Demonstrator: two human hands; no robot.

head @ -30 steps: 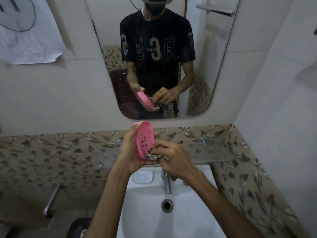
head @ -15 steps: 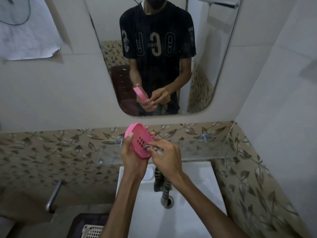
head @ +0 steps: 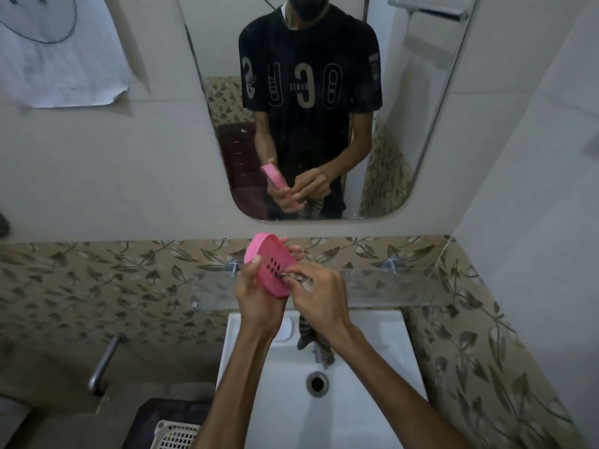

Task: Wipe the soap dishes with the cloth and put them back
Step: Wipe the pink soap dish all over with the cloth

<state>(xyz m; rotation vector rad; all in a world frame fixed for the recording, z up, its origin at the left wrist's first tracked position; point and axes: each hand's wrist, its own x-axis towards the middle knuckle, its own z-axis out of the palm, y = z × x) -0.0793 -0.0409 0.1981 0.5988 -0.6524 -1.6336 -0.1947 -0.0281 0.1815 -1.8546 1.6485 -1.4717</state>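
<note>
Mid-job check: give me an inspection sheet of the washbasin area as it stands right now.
Surface: white washbasin with an open drain; glass shelf above it, nothing seen on its visible part.
Job's things: pink soap dish, tilted with its slotted side to the camera, held over the basin; striped cloth hangs below the right hand.
Clutter: white slotted basket at lower left.
Grips: left hand holds the dish; right hand presses bunched cloth to it.
Cables: a dark cord shows in the mirror.
Surroundings: leaf-patterned tiles, paper sheet on the wall, metal bar at left.
</note>
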